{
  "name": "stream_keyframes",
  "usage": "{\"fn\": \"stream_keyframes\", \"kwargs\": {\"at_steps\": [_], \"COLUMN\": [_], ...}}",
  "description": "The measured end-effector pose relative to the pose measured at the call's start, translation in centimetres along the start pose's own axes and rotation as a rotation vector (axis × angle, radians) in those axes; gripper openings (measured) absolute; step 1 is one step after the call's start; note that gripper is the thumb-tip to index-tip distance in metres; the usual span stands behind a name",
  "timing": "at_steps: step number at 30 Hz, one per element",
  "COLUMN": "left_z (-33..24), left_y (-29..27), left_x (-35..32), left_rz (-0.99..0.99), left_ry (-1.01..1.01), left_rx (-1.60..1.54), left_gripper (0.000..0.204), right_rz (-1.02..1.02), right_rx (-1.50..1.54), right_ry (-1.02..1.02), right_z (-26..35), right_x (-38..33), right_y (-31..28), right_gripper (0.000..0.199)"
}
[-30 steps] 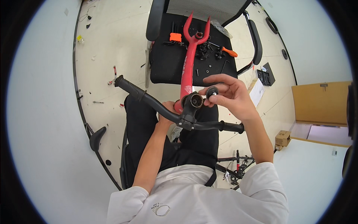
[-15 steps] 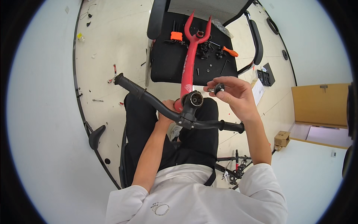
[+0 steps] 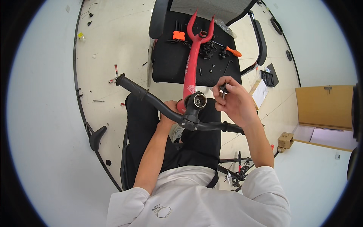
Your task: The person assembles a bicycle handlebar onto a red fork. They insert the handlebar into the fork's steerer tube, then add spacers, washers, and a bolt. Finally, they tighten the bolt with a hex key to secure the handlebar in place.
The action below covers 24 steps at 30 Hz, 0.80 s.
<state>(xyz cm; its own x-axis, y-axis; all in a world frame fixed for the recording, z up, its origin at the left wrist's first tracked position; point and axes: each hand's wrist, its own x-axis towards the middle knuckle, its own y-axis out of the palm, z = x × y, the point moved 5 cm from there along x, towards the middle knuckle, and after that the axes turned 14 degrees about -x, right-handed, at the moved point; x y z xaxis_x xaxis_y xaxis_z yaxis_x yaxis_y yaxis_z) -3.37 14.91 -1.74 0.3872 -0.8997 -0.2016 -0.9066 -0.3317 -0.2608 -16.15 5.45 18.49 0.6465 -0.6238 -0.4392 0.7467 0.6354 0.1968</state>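
A red bicycle fork (image 3: 192,60) runs from my lap up onto a black office chair (image 3: 166,64). A black handlebar (image 3: 151,99) with a stem (image 3: 194,104) sits across its near end. My left hand (image 3: 172,109) grips the fork and stem from below, partly hidden behind the bar. My right hand (image 3: 234,100) is just right of the open stem top, fingers pinched on a small dark bolt-like part (image 3: 223,90).
Small black parts (image 3: 211,51), an orange-handled tool (image 3: 234,52) and an orange piece (image 3: 179,36) lie on the chair seat. A cardboard box (image 3: 327,108) stands at right, a small box (image 3: 285,140) near it. A black saddle (image 3: 96,137) lies on the floor at left.
My right hand has drawn back to the right from the stem top, carrying the small dark part. The fork and handlebar have barely moved.
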Motion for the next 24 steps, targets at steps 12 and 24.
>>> {"fn": "stream_keyframes", "kwargs": {"at_steps": [12,24], "left_z": [1.2,-1.7], "left_y": [0.7,-0.7], "left_x": [0.4,-0.5], "left_rz": [-0.003,-0.060], "left_ry": [0.008,0.137], "left_rx": [-0.003,-0.049], "left_gripper": [0.048,0.028], "right_rz": [0.022,-0.073], "right_rx": [-0.123,-1.323], "right_ry": [-0.075,-0.437], "right_z": [-0.6,6.4], "right_x": [0.7,-0.4], "right_y": [-0.5,1.5], "right_gripper": [0.017,0.025]}}
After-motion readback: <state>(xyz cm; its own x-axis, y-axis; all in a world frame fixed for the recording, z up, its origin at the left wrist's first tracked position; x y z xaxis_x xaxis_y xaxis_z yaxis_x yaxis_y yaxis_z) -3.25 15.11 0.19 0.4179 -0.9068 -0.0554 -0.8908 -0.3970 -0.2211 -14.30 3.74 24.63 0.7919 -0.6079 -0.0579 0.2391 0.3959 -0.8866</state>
